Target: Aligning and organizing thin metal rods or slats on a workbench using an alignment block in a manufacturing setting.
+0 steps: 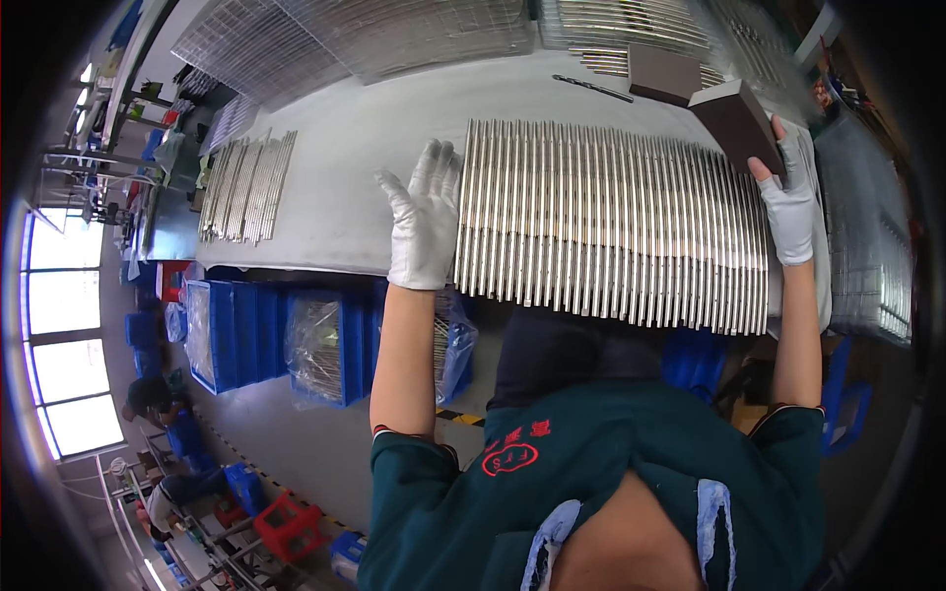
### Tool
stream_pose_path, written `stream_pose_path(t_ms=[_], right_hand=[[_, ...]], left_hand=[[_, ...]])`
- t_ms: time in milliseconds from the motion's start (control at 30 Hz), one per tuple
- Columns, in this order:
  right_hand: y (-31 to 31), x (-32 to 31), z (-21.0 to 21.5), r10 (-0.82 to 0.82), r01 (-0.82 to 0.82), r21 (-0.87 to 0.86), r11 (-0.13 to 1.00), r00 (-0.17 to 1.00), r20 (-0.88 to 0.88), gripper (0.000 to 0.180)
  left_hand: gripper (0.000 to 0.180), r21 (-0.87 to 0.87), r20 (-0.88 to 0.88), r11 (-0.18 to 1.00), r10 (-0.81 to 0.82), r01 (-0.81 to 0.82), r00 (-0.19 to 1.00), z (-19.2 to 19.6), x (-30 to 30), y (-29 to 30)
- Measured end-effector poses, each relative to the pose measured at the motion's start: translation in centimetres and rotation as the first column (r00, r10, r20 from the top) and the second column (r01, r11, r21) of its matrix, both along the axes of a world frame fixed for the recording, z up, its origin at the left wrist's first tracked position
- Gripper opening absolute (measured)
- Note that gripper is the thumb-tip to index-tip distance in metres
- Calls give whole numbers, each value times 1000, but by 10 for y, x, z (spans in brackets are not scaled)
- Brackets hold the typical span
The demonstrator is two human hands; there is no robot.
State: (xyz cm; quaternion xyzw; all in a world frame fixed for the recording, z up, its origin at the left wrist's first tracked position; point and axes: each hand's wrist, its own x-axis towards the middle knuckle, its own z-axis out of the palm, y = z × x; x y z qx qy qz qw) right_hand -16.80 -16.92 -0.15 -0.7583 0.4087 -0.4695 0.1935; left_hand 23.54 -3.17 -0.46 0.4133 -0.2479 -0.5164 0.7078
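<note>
A wide row of shiny metal rods (611,222) lies side by side on the pale table, their near ends jutting past its front edge. Along the row's left side rests my left hand (422,227), in a white glove, fingers stretched out and thumb spread, holding nothing. My right hand (789,212), gloved with thumb and a fingertip bare, grips a dark brown rectangular block (741,123) at the row's far right corner. That block is tilted, and its paler edge shows. Another brown block (664,75) lies just behind it, over some rods.
A smaller batch of rods (246,187) lies at the table's left. A dark twisted drill bit (591,88) sits behind the row. Clear plastic trays (394,39) line the back; more stand right (867,236). Blue crates (236,335) stand below the front edge.
</note>
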Motion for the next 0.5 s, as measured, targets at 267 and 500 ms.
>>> stream_pose_path(t_ms=[267, 500], right_hand=[[35, 86, 48, 386, -359, 148, 921, 799, -462, 66], [29, 150, 53, 535, -474, 254, 843, 685, -495, 62]], left_hand=[[104, -19, -101, 999, -47, 45, 994, -3, 8, 4], [99, -69, -190, 997, -37, 24, 981, -5, 5, 1]])
